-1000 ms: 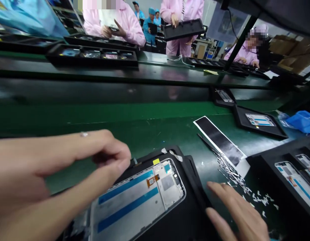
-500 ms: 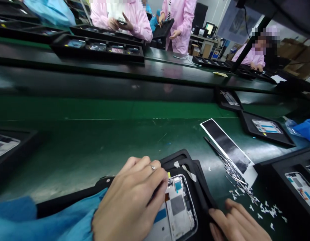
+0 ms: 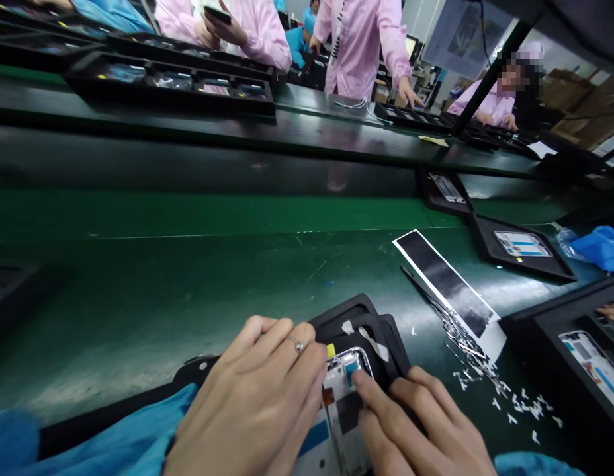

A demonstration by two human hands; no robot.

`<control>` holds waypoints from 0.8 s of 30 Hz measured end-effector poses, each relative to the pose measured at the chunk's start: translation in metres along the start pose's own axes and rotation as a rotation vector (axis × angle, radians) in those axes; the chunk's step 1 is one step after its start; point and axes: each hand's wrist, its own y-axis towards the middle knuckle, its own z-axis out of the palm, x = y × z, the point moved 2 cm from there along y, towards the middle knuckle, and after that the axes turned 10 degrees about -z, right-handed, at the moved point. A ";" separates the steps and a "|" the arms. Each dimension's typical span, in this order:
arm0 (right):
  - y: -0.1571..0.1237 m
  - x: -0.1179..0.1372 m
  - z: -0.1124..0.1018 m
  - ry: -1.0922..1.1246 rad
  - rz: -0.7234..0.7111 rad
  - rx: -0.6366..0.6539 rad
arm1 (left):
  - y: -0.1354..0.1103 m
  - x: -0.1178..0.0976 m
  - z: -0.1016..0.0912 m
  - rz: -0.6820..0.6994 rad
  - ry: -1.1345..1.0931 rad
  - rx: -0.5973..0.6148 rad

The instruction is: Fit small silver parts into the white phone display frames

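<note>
A silver phone frame point(image 3: 314, 456) with teal and grey patches lies in a black foam tray point(image 3: 337, 325) close in front of me. My left hand point(image 3: 252, 396), wearing a ring, is closed over the left edge of the frame; its fingertips are partly hidden. My right hand point(image 3: 416, 423) reaches over from the right, index finger stretched out to touch the frame beside its upper teal patch. The other fingers are bent over the right side of the tray, with nothing visible in them. A yellow tab point(image 3: 330, 350) shows at the frame's top edge.
Right of the tray lie a black strip sheet point(image 3: 443, 281), a pile of thin dark strips point(image 3: 460, 344) and white scraps point(image 3: 532, 406). Trays with phone frames point(image 3: 525, 246) stand further right; another person's hand point(image 3: 612, 312) touches one. People in pink coats point(image 3: 361, 46) work across the bench.
My right hand has moved left from the tray's side onto the phone frame. My left hand stays on the frame. Another person's hand has appeared at the right edge.
</note>
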 end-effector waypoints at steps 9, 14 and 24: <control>0.007 0.006 0.011 -0.007 -0.028 -0.014 | -0.002 -0.006 0.006 -0.039 -0.009 0.039; 0.009 0.005 0.012 -0.018 -0.033 -0.033 | 0.000 -0.005 0.007 -0.019 0.045 0.006; 0.009 0.005 0.015 -0.004 -0.045 -0.009 | 0.003 -0.006 0.003 0.035 0.063 0.010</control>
